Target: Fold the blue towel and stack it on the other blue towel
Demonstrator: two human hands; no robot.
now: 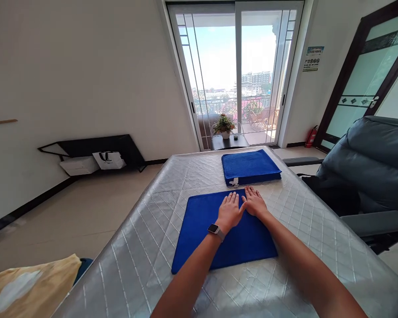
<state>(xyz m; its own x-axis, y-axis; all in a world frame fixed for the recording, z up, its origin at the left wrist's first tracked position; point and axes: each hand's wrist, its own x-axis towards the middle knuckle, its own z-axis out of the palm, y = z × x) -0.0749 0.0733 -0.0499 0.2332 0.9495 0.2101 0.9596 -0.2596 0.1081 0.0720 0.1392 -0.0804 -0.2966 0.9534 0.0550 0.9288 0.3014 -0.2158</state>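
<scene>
A blue cloth lies spread flat on the quilted silver table cover. Both my hands rest on its far part, close together with the thumbs nearly meeting. My left hand lies flat, palm down, fingers stretched forward; a watch is on that wrist. My right hand is also flat, its fingertips at the cloth's far edge. Just beyond them sits a neat stack of folded blue cloths, with a white label at its near left corner.
A dark padded chair stands along the table's right side, its armrest close to the edge. At the lower left is a yellow cloth. Beyond the table, a potted plant stands on a small dark table before the sliding glass door.
</scene>
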